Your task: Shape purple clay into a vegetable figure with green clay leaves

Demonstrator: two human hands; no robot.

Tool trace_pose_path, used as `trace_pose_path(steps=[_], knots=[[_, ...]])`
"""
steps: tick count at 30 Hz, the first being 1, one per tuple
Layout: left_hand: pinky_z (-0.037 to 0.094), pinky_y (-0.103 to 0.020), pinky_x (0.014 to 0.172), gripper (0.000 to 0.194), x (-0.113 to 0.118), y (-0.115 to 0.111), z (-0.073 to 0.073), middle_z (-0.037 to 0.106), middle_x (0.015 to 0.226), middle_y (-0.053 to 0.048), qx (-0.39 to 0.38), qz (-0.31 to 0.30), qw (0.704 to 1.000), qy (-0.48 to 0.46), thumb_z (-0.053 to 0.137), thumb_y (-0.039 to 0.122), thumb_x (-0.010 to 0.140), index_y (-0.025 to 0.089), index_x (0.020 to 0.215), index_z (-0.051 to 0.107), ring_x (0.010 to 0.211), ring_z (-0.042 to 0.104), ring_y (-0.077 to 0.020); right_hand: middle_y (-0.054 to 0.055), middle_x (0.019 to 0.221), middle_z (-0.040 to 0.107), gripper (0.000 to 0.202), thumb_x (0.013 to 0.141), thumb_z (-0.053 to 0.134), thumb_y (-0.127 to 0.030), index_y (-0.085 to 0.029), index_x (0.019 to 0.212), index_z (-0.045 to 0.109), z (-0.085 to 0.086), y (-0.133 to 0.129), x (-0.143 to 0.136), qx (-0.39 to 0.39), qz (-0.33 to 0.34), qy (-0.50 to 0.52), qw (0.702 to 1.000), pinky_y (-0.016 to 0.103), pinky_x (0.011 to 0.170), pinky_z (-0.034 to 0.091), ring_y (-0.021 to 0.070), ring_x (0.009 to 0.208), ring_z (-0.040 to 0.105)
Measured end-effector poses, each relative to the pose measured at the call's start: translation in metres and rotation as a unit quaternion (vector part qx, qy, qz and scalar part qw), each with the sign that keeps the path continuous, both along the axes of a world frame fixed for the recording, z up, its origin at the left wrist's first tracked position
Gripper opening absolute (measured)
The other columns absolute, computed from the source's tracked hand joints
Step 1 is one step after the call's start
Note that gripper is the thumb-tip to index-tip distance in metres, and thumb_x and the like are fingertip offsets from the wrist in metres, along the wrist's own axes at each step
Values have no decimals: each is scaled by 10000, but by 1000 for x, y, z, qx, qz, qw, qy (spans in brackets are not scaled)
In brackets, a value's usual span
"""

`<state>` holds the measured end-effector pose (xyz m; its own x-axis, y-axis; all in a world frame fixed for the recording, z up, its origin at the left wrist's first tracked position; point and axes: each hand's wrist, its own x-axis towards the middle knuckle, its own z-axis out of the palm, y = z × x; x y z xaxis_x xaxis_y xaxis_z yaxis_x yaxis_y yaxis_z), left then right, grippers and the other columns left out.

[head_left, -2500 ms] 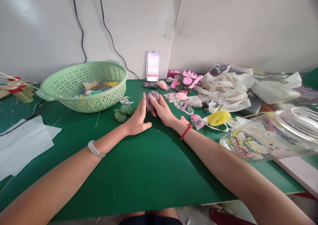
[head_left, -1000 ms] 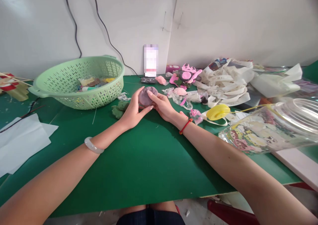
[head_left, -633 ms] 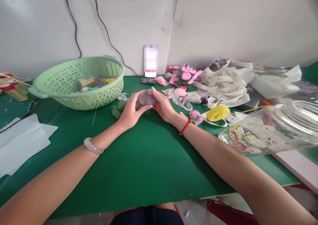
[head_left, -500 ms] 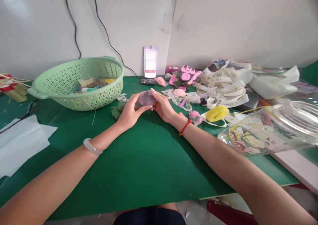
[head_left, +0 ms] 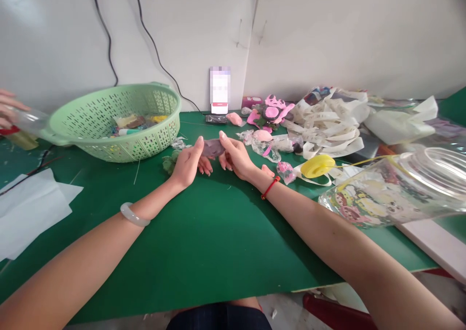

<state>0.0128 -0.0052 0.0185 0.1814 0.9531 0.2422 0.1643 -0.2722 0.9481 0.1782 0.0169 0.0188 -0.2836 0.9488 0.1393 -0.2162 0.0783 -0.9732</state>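
Pale wall point(head_left: 189, 34), green table point(head_left: 222, 247) under grey lump point(head_left: 213, 148)

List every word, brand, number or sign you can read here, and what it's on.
No text can be read for certain.
Phone: screen pixelated, unreadable.
Clear jar: colourful printed pictures; any lettering too blurred.
White strips: faint marks, too small to read.
Magenta box: pale marks, too small to read.

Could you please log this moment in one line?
left hand grip: purple lump | right hand grip: purple lump | nearby: green lump, green basket
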Motion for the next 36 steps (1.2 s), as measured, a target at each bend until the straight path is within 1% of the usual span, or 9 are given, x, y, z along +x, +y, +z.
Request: trace_pose_path(steps=[4, 7, 9, 13, 21, 25, 28, 32, 36], knots=[[495, -282, 431, 841, 0, -1, -1, 648, 517, -62, -27, -4, 1000, -3, 324, 920, 935, 199, 715, 697, 476, 664, -196, -40, 363, 414, 721, 776, 635, -922, -242, 596, 473, -3, 1, -1, 15, -29, -28, 999, 262, 334, 167, 77, 322, 314], [534, -272, 434, 810, 0, -1, 0, 719, 635, -68, -12, 5, 999, -33, 411, 925, 906, 185, 826, 731, 531, 702, -199, -39, 338, 390, 740, 828, 596, -904, -250, 544, 394, -3, 1, -2, 20, -40, -44, 998, 261, 331, 171, 69, 310, 297], [559, -266, 443, 747, 1, 0, 0, 744, 711, -62, 0, 5, 999, -46, 506, 900, 888, 190, 887, 735, 595, 731, -208, -39, 337, 400, 738, 867, 593, -867, -241, 534, 391, -1, -1, -2, 18, -33, -63, 997, 255, 336, 176, 60, 307, 298], [563, -266, 425, 671, 1, 1, 1, 681, 654, -37, 27, 17, 999, -42, 609, 862, 858, 201, 787, 700, 612, 725, -212, -52, 338, 395, 724, 928, 599, -789, -220, 519, 419, 3, -4, -3, 21, -23, -83, 996, 248, 354, 176, 47, 303, 296], [554, -296, 453, 626, 0, 4, 0, 637, 624, -28, 60, 19, 998, -18, 643, 821, 867, 217, 706, 609, 515, 615, -168, -71, 349, 391, 655, 973, 647, -673, -212, 551, 451, 5, -5, -3, 22, -29, -78, 996, 234, 371, 216, 45, 313, 293], [565, -296, 516, 610, -2, 5, -1, 610, 627, -16, 57, 22, 998, -26, 623, 793, 898, 220, 690, 585, 570, 621, -175, -67, 341, 393, 665, 994, 619, -664, -223, 541, 413, 3, -4, -4, 26, -25, -84, 996, 241, 370, 220, 51, 305, 305], [534, -284, 550, 605, -2, 5, -1, 611, 651, -18, 57, 35, 997, -31, 613, 776, 909, 216, 681, 594, 631, 609, -177, -62, 347, 406, 683, 986, 604, -695, -226, 535, 394, 2, -4, -4, 40, -20, -93, 995, 240, 382, 250, 53, 313, 323], [485, -280, 586, 556, -3, 5, 0, 631, 667, -22, 97, 73, 992, 16, 677, 737, 869, 208, 701, 650, 660, 566, -173, -63, 371, 406, 680, 982, 595, -711, -218, 546, 424, 2, -5, -4, 53, -23, -105, 993, 233, 402, 270, 53, 343, 331], [450, -284, 590, 526, -3, 3, 3, 636, 664, -29, 131, 80, 987, 49, 647, 693, 896, 209, 690, 648, 658, 549, -175, -69, 390, 357, 688, 982, 619, -684, -218, 530, 395, 4, -6, -4, 52, -36, -109, 992, 244, 409, 234, 53, 376, 298]])
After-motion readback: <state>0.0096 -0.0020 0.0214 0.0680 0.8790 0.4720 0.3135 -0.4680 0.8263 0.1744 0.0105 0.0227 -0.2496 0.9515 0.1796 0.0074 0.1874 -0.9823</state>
